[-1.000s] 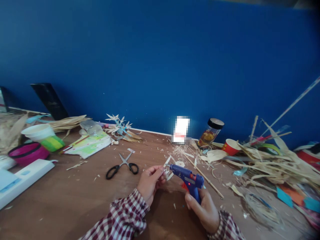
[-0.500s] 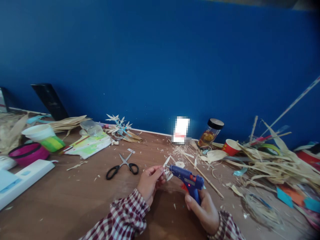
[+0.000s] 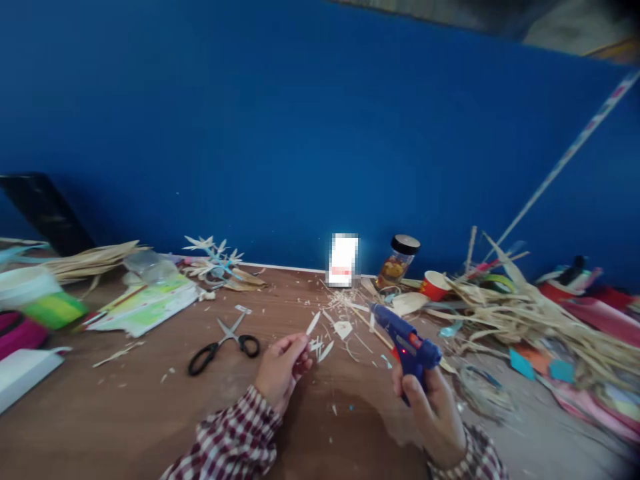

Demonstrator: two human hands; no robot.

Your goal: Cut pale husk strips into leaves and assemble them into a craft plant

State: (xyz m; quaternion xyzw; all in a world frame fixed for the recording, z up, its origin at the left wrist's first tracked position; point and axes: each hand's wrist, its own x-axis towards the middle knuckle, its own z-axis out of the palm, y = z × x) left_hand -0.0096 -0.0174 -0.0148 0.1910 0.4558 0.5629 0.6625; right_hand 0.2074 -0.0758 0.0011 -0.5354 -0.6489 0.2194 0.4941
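Observation:
Between the thumb and fingers of my left hand (image 3: pixel 284 365) is a small pale pointed strip (image 3: pixel 313 324), its tip upward. My right hand (image 3: pixel 434 407) is wrapped round the handle of a blue glue gun (image 3: pixel 404 339), whose small red light is lit. The gun's nozzle points up and to the left, apart from the strip. Beyond my left fingers several similar pale pieces (image 3: pixel 325 351) lie on the table. Black-handled scissors (image 3: pixel 227 341) rest with blades spread to the left of my left hand.
A jar with a black lid (image 3: pixel 397 260), a red paper cup (image 3: pixel 435 285) and a heap of dried strips (image 3: pixel 530 327) stand or lie at the right. Leftward are a painted sheet (image 3: pixel 145 303), a green and white cup (image 3: pixel 43 297) and a white power strip (image 3: pixel 30 373).
My right hand has drawn the glue gun away to the right, so its nozzle is apart from the strip in my left hand. The whole view has shifted and tilted.

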